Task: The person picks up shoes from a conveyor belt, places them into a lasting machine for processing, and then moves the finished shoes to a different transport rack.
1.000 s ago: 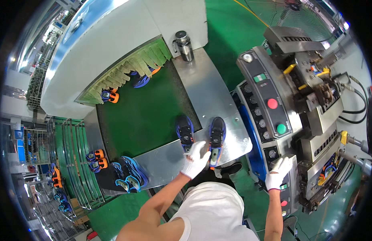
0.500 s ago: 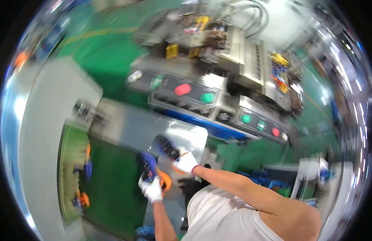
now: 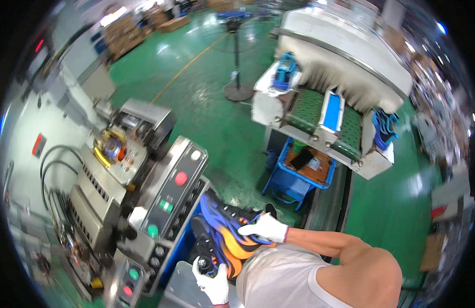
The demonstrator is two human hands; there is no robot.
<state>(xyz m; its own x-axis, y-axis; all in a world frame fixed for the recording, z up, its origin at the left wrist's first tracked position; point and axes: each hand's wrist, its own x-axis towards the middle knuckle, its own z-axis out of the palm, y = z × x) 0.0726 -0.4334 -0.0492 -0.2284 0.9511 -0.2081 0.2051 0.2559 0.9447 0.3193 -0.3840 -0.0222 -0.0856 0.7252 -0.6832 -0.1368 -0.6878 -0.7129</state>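
Note:
My gloved left hand (image 3: pixel 213 282) is closed on one end of a black, blue and orange shoe upper (image 3: pixel 202 238), low in front of my body. My gloved right hand (image 3: pixel 268 228) grips a second shoe upper (image 3: pixel 222 208) of the same colours, its fingers over the side. The two uppers lie close together, side by side and partly overlapping, just beyond my shirt. Both hands wear white knitted gloves. Parts of the fingertips are hidden behind the uppers.
On the left stands a metal machine with a button panel (image 3: pixel 168 192). Ahead right, a conveyor machine (image 3: pixel 307 110) has a bristle curtain, with blue uppers (image 3: pixel 284 72) on its side ledge. A blue cart (image 3: pixel 294 187) sits below it. A fan (image 3: pixel 236 61) stands on the green floor.
My view has swung to the right, bringing the conveyor machine and cart into sight. The two uppers, held apart before, are now together near my body, still in my hands.

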